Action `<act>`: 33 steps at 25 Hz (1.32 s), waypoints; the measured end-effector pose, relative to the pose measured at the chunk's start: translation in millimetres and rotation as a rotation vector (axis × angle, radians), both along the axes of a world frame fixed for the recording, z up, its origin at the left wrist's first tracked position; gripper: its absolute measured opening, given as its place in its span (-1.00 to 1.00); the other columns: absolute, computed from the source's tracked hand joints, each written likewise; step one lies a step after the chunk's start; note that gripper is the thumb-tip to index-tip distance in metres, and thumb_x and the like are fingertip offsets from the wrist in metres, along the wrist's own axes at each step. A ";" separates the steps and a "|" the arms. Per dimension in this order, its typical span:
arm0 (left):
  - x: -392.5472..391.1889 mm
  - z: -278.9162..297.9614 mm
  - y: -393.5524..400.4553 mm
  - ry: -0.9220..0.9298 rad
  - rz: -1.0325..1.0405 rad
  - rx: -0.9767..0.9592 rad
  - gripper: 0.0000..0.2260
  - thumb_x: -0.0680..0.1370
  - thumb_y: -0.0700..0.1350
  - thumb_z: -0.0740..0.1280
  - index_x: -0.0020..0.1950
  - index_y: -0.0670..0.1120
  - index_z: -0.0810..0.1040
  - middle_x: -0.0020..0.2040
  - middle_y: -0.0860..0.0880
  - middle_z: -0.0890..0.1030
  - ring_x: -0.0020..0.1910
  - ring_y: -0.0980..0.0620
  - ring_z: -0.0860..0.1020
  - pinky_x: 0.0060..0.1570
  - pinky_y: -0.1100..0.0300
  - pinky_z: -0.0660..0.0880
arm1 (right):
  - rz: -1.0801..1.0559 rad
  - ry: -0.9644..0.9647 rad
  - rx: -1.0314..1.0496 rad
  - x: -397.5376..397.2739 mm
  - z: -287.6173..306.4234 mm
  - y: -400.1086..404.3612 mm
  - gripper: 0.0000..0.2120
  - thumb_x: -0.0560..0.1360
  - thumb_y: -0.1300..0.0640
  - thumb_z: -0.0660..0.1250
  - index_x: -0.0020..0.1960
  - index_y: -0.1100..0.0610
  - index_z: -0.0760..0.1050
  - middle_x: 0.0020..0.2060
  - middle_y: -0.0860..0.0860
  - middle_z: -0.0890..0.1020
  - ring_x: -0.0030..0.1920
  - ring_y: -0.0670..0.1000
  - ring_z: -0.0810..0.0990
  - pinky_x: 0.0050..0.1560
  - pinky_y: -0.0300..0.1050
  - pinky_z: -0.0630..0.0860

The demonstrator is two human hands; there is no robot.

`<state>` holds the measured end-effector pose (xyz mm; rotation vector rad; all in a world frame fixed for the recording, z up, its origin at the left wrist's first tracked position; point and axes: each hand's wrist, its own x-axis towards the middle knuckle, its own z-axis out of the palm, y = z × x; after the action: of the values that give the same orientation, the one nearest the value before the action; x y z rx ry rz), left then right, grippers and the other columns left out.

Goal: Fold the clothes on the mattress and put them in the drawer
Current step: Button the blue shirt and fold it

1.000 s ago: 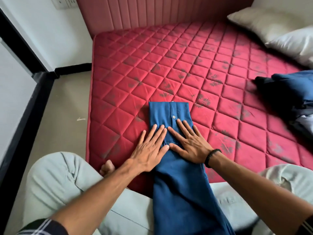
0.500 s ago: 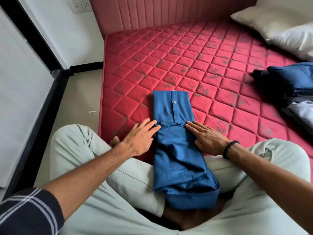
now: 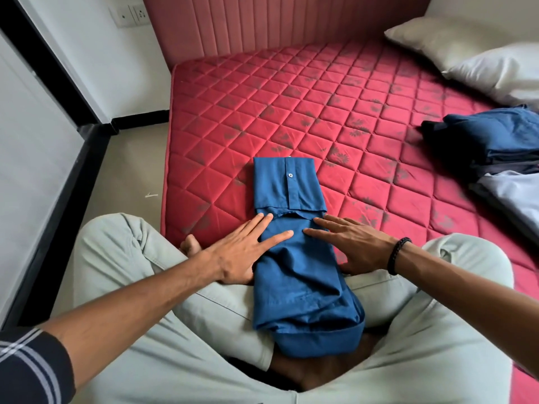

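A blue button shirt (image 3: pixel 294 258), folded into a long narrow strip, lies from the red quilted mattress (image 3: pixel 291 112) down onto my crossed legs. My left hand (image 3: pixel 245 249) rests flat on its left edge, fingers straight. On its right edge my right hand (image 3: pixel 350 243), with a black bracelet on the wrist, presses flat too. Both hands sit just below the shirt's collar fold. A pile of dark blue and pale clothes (image 3: pixel 493 153) lies on the mattress at the right.
Two pillows (image 3: pixel 472 56) lie at the far right by the padded red headboard (image 3: pixel 262 21). The floor (image 3: pixel 128 182) runs along the mattress's left side, beside a white panel with a black frame (image 3: pixel 35 147). No drawer is in view.
My hands have slid from the shirt's sides to lie on it just below the collar fold. The camera has drawn back, showing more of my legs.
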<state>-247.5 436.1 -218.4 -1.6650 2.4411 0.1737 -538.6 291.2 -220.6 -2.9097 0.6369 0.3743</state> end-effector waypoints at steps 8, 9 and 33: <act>-12.7 17.4 -0.3 -0.102 -0.377 -0.051 -0.16 0.36 -0.19 0.46 0.63 -0.07 0.23 0.64 -0.12 0.23 0.62 -0.13 0.20 0.56 -0.06 0.18 | 0.204 -0.145 -0.067 -3.6 -0.1 13.0 -0.37 0.58 0.00 0.07 0.65 -0.09 0.14 0.60 -0.09 0.29 0.61 0.12 0.23 0.52 0.15 0.33; -15.6 18.1 -0.5 -0.088 -0.386 -0.042 -0.19 0.37 -0.20 0.46 0.61 -0.10 0.27 0.63 -0.12 0.26 0.61 -0.13 0.22 0.54 -0.06 0.22 | 0.224 -0.142 -0.066 -3.1 0.7 13.5 -0.39 0.59 0.00 0.06 0.65 -0.08 0.16 0.60 -0.08 0.29 0.61 0.11 0.23 0.53 0.15 0.32; 20.4 -4.1 -124.3 1.354 1.040 0.262 -0.54 0.60 0.26 0.31 0.22 -0.10 0.67 0.23 -0.07 0.69 0.18 0.00 0.65 0.31 0.04 0.53 | -0.986 -0.728 0.906 80.4 2.9 -69.3 -0.39 0.46 -0.36 0.40 0.00 0.24 0.64 -0.06 0.12 0.73 -0.15 0.00 0.58 -0.13 0.03 0.47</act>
<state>-227.1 311.8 -222.5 -2.9819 1.3928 2.1819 -458.2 221.9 -217.7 -1.4474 1.1983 -0.4059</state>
